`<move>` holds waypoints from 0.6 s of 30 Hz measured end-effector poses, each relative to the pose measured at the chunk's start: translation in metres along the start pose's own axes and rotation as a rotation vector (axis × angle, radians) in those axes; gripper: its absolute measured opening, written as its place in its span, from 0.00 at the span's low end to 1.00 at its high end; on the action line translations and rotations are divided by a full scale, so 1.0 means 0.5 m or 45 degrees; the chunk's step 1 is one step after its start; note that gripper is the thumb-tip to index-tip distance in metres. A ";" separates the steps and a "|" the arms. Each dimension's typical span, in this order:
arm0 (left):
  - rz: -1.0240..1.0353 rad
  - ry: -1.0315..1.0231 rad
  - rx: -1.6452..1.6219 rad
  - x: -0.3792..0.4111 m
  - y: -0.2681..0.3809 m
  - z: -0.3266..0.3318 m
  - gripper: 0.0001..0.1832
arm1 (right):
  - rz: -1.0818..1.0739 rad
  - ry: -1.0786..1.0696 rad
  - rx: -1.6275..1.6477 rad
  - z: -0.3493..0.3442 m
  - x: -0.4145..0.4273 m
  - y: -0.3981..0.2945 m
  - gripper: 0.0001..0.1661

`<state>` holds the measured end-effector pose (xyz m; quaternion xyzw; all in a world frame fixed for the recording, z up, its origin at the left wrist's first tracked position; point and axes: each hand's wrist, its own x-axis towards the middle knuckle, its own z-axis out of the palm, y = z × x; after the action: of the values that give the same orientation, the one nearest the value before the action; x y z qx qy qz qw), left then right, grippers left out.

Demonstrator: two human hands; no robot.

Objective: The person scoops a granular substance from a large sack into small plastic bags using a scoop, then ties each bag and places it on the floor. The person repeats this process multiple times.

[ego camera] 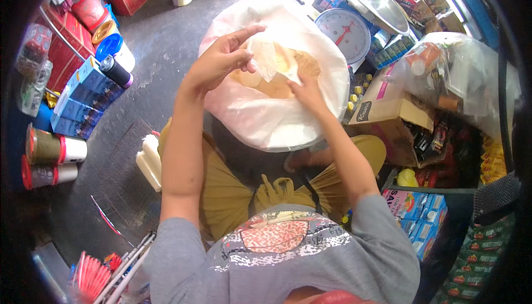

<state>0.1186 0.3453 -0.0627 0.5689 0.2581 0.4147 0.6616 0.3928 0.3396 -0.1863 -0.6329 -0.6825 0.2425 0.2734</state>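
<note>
A large white plastic sack [270, 129] stands open before me, its rim rolled outward. Brown granular stuff, perhaps brown sugar [276, 90], fills its inside. Over the sack's left side my left hand [226, 57] pinches a small clear plastic bag [264, 59] between thumb and fingers. My right hand [306, 92] reaches in over the right rim, down at the brown grains. Beside its fingers lies a pale, overexposed object [286, 63], possibly a scoop; whether the hand grips it is unclear. Glare washes out the sack's far side.
A dial scale [343, 36] with a metal pan [374, 1] stands beyond the sack at right. An opened cardboard box [388, 113] sits nearer. Tubs [114, 48] and blue cartons [79, 100] line the left. White bottle-like containers [149, 160] lie by my left leg.
</note>
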 end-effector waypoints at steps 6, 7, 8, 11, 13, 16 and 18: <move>0.058 -0.007 0.049 0.026 0.011 0.007 0.32 | 0.242 -0.091 0.500 -0.286 -0.156 -0.165 0.19; 0.051 -0.046 0.033 0.031 0.006 0.009 0.32 | 0.298 -0.068 0.456 -0.319 -0.181 -0.181 0.19; 0.049 -0.081 0.015 0.038 0.001 0.009 0.33 | 0.350 -0.046 0.406 -0.349 -0.200 -0.197 0.18; 0.036 -0.168 -0.033 0.054 -0.011 0.018 0.34 | 0.293 -0.071 0.394 -0.419 -0.235 -0.209 0.21; 0.032 -0.237 -0.056 0.065 -0.015 0.023 0.35 | 0.208 -0.080 0.230 -0.461 -0.235 -0.225 0.22; 0.031 -0.336 -0.090 0.080 -0.023 0.027 0.37 | -0.035 -0.178 -0.075 -0.499 -0.200 -0.262 0.23; 0.034 -0.385 -0.103 0.085 -0.027 0.021 0.37 | -0.172 -0.207 -0.230 -0.520 -0.166 -0.272 0.25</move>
<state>0.1528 0.3753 -0.0678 0.6011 0.1310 0.3431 0.7098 0.4745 0.2420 0.0909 -0.5858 -0.7626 0.2116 0.1746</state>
